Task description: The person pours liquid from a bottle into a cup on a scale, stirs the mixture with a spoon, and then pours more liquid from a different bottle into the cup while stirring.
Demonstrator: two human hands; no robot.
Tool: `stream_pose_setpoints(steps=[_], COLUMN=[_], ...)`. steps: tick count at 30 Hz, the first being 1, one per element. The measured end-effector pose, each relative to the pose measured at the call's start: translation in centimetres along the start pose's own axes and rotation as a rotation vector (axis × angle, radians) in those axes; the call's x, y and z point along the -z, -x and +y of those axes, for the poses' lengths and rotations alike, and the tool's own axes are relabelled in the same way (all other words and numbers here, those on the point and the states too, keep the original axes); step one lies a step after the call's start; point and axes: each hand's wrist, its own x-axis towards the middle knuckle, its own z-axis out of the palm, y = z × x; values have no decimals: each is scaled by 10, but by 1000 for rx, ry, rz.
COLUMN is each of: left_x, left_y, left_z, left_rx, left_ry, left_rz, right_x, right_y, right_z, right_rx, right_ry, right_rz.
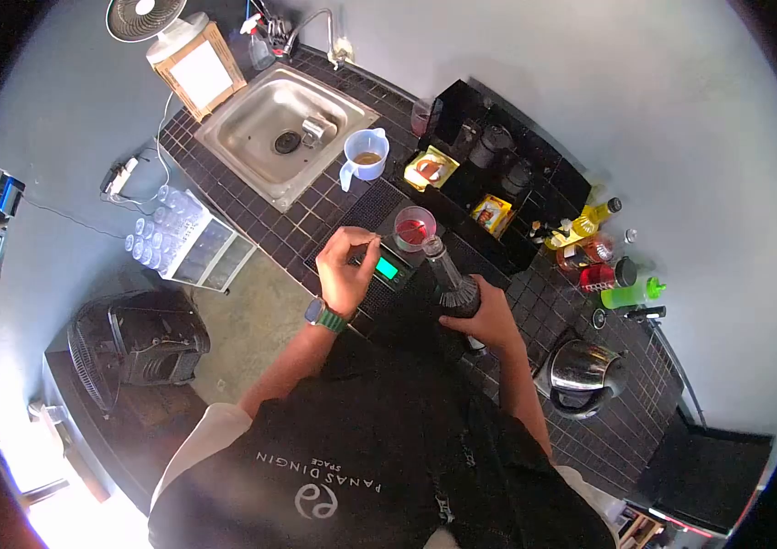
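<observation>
My right hand [489, 318] is wrapped round the lower part of a clear ribbed bottle [446, 272], tilted with its neck at the rim of a cup. Red liquid shows in this clear cup [414, 229], at the scale's far end. The small scale [388, 269] has a lit green display. Beside it, my left hand [345, 272], with a watch on the wrist, has thumb and forefinger pinched together; whether something small is between them is too small to tell.
A jug with brown liquid [367, 157] stands beside the steel sink [265, 128]. Behind the cup is a black organiser [535, 197] with packets. Several bottles [594, 247] and a steel kettle [582, 368] are at the right. A fan [146, 14] stands back left.
</observation>
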Motion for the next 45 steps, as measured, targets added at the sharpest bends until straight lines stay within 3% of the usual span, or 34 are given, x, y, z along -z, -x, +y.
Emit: stream_pose_setpoints(steps=[14, 45], left_x=[-25, -26], left_y=[-58, -72], left_z=[9, 19], left_rx=[-193, -128], left_ry=[-129, -75], left_rz=[-118, -160], right_x=[19, 65], right_y=[-28, -63], right_z=[-11, -40], right_rx=[68, 22], right_ry=[121, 399], right_rz=[38, -111])
